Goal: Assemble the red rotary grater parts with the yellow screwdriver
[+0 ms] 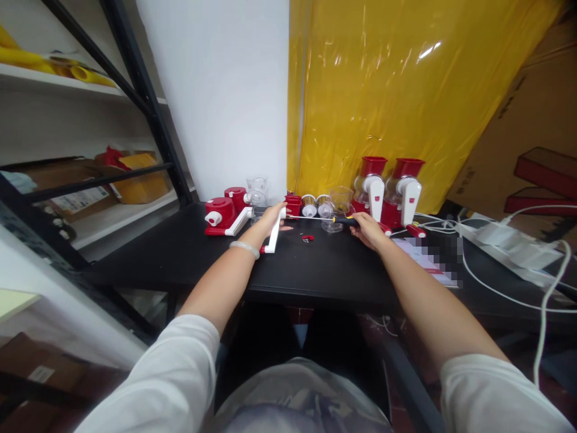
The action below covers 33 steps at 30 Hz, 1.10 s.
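My left hand (271, 218) is closed around a white crank handle (274, 236), which hangs down toward the table with a bit of red at its lower end. A screwdriver (346, 221) with a black and yellow grip is in my closed right hand (367, 230). Its thin shaft points left, and the tip reaches the upper end of the crank near my left fingers; whether it touches a screw I cannot tell. Small red parts (308, 238) with tiny metallic bits lie on the black table (293, 270) between my hands.
Red bases (222, 211) with another white crank (238, 221) stand left. Behind are a red hopper (293, 205), grater drums (309, 206) and a clear housing (340, 199). Two assembled rotary graters (373, 186) stand right, near papers (424, 258), white cables and a power strip (496, 240).
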### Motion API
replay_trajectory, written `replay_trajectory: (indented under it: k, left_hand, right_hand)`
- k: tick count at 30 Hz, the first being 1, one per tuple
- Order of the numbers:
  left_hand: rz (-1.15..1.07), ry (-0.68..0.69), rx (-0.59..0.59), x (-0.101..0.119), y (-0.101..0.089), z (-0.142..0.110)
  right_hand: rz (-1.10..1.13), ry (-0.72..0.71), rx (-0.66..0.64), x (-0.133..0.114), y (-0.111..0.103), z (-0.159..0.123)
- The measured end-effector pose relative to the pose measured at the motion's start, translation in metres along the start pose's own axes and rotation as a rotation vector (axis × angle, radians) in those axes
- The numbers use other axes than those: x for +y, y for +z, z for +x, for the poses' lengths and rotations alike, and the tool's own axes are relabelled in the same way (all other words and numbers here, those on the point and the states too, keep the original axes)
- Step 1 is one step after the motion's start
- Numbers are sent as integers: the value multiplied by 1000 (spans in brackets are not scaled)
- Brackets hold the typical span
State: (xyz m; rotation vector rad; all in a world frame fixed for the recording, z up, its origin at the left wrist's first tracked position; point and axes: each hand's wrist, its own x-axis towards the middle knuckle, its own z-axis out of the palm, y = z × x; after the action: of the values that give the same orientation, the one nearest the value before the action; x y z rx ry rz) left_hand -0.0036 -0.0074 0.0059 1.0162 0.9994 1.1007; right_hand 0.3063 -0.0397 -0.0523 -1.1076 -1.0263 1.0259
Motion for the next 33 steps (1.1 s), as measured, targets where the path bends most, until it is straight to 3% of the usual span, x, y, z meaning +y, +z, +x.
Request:
replay_trajectory:
  k: [8, 12, 16, 18, 26, 30, 33]
  left_hand:
    - [16, -9, -7, -1, 2, -2]
    - [3, -4, 6, -1, 2, -1]
    - [8, -2, 0, -1, 1, 0]
    - [13, -3, -3, -1, 1, 0]
    - [3, 0, 7, -1, 1, -2]
    - [9, -6, 14, -1, 1, -1]
    - [9, -1, 18, -1, 1, -1]
  right_hand:
    - [93, 1, 29, -7, 4, -2]
    - [-81, 5, 34, -6, 2, 2]
    - [-296, -121, 30, 0, -4, 3]
    - [-273, -139, 24, 1, -5, 3]
    - [18, 3, 48, -5, 3, -1]
    - [55, -1, 19, -8, 4, -4]
    - [-34, 21, 28, -8, 4, -2]
